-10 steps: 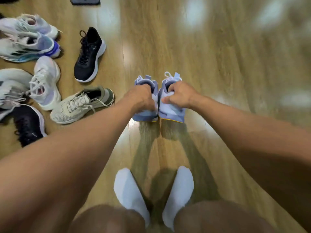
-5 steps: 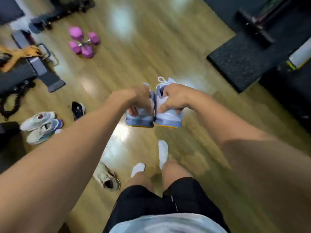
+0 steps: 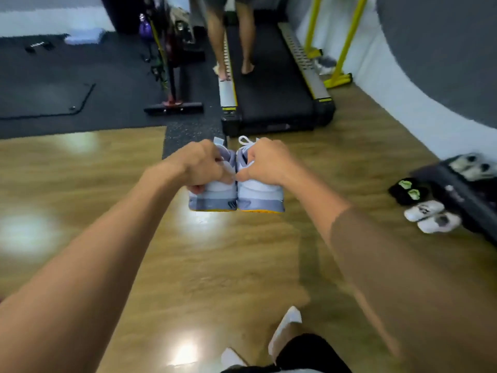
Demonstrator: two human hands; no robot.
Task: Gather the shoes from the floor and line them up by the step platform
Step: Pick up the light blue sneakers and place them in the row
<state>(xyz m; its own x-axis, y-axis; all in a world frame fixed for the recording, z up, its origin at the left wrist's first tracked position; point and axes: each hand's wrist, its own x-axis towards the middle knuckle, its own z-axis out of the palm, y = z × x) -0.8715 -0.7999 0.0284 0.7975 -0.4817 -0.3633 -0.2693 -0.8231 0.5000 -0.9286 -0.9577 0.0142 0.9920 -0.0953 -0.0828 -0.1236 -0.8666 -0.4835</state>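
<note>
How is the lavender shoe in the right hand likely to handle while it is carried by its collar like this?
Probably light: the right hand holds the right lavender shoe off the floor with only a pinch at the collar. The heel looks fairly stiff, since it keeps its shape hanging. The loose white lace at the top may flop or snag.

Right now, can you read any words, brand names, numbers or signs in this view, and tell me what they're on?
None can be read.
Step platform: a pale mark, too blurred.
Black object on the mat: a small white mark, too small.
Blue shoes: no lettering legible, dark stripes only.
</note>
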